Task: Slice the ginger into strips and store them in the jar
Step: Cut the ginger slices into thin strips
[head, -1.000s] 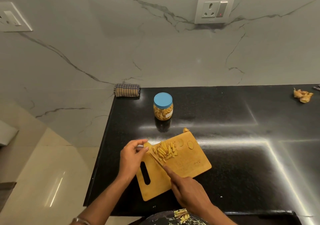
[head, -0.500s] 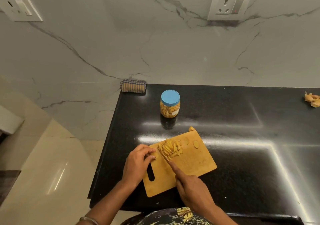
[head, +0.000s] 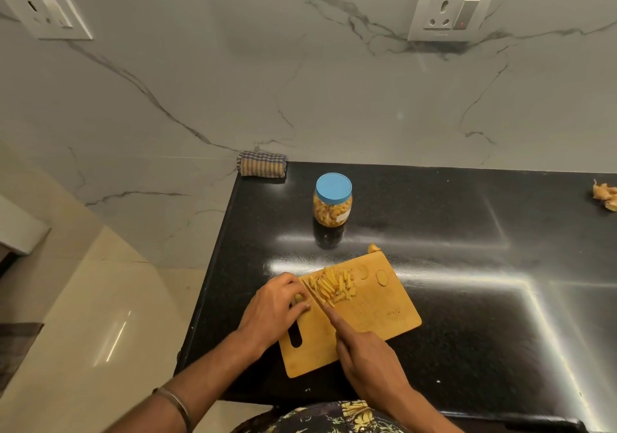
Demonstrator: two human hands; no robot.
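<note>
A wooden cutting board (head: 377, 319) lies on the black counter. A pile of yellow ginger strips (head: 332, 286) sits at its far left part, with two ginger slices (head: 380, 277) to the right. My left hand (head: 273, 305) pinches a small ginger piece (head: 298, 298) against the board's left edge. My right hand (head: 370, 355) grips a knife (head: 315, 297), index finger laid along the blade, which rests between the piece and the pile. A clear jar (head: 332, 199) with a blue lid, part full of ginger, stands behind the board.
A folded checked cloth (head: 262, 164) lies at the counter's back left corner. Ginger peelings (head: 605, 193) lie at the far right. A small ginger scrap (head: 374, 248) sits just past the board's far edge. The counter's left edge drops to a tiled floor.
My left hand has come down onto the board with the ginger piece, and the knife blade now rests beside it. The view shifted slightly.
</note>
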